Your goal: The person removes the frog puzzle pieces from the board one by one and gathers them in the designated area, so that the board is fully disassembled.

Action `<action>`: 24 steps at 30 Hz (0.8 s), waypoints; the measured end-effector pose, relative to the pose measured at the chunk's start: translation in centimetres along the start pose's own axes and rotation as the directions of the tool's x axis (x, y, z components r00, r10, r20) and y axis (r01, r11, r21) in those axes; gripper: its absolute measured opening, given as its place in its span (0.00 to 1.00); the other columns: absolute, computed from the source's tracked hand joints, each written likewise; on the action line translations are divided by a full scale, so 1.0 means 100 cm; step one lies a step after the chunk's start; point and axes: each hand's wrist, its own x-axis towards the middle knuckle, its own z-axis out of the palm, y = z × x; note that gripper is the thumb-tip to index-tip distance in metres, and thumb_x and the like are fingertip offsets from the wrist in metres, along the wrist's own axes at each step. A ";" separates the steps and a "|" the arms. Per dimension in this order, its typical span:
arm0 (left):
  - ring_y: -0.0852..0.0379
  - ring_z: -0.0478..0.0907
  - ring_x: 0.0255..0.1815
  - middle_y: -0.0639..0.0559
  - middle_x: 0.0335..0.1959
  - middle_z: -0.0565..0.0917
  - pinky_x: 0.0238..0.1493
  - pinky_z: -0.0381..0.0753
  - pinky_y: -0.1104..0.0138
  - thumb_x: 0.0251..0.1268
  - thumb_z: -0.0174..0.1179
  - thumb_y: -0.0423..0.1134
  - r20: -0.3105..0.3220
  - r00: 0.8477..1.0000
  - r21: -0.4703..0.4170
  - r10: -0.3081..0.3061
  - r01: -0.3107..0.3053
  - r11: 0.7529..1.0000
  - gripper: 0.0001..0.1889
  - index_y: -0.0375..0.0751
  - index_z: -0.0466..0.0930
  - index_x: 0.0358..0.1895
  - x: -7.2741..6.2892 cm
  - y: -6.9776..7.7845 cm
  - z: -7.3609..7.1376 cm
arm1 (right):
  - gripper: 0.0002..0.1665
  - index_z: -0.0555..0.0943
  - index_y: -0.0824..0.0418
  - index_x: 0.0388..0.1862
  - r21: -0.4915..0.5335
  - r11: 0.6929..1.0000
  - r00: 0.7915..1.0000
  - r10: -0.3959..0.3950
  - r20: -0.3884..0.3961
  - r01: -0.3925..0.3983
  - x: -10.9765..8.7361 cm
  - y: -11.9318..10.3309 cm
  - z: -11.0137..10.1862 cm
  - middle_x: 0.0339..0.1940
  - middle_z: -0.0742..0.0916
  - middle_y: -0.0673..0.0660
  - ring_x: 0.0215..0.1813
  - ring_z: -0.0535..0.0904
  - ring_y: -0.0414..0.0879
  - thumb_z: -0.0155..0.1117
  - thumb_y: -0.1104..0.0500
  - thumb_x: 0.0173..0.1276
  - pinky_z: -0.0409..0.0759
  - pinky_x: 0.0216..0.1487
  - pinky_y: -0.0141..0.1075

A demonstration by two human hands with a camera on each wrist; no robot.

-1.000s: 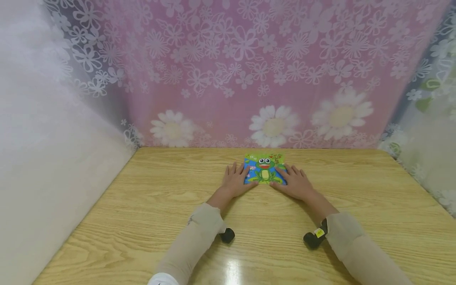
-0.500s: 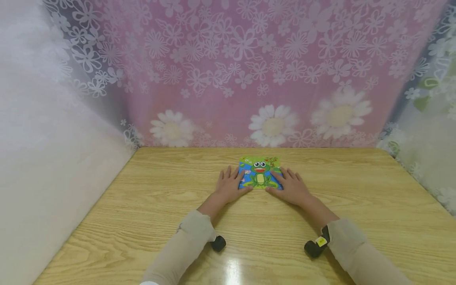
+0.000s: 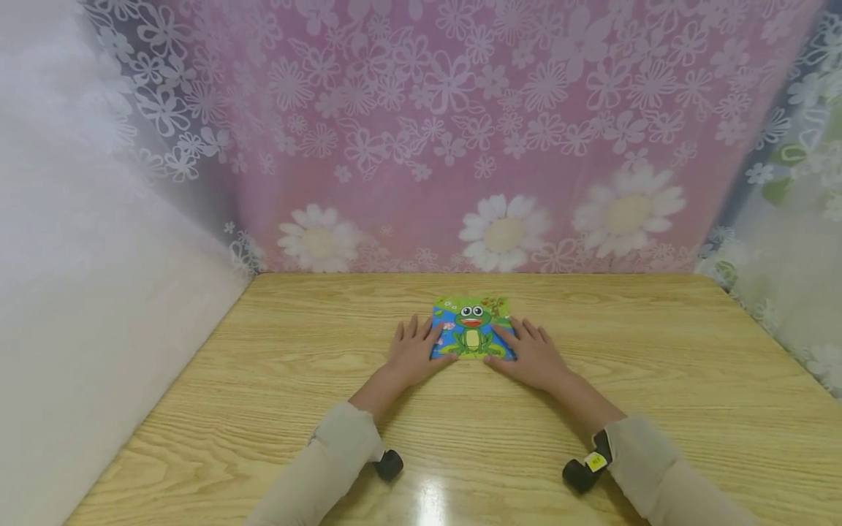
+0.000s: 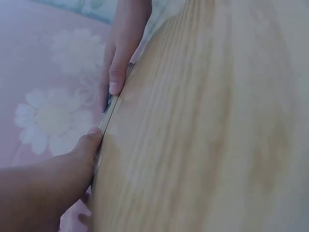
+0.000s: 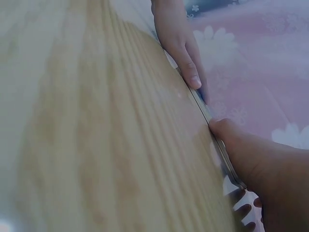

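A thin rectangular board with a cartoon frog picture (image 3: 472, 337) lies on the wooden table, its picture facing up. My left hand (image 3: 413, 353) lies along its left side, fingers spread and straight, with the thumb at the near edge. On the right side my right hand (image 3: 536, 356) mirrors this, its index finger reaching over the picture and its thumb at the near edge. Both wrist views show the board edge-on; its near edge (image 5: 225, 158) looks layered. In the left wrist view, the left thumb (image 4: 88, 143) presses against that edge. The hands partly cover the board's sides.
The wood-grain table (image 3: 316, 329) extends around both arms. A pink flowered curtain (image 3: 408, 146) hangs at its far edge, with a pale sheet (image 3: 118, 256) along the left and flowered cloth (image 3: 796, 277) on the right. Black cameras (image 3: 389, 464) sit at the wrists.
Both hands and the frog board have slid together toward the near side and somewhat left. The hands' hold on the board's sides looks the same.
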 end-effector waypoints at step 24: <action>0.41 0.37 0.71 0.46 0.72 0.49 0.66 0.37 0.48 0.62 0.38 0.69 -0.029 0.999 -0.055 0.014 -0.016 0.998 0.42 0.47 0.49 0.73 -0.036 -0.015 -0.001 | 0.42 0.67 0.56 0.67 0.029 0.998 0.998 -0.060 -0.030 0.061 -0.015 -0.029 0.000 0.67 0.63 0.69 0.67 0.53 0.67 0.54 0.34 0.61 0.46 0.63 0.60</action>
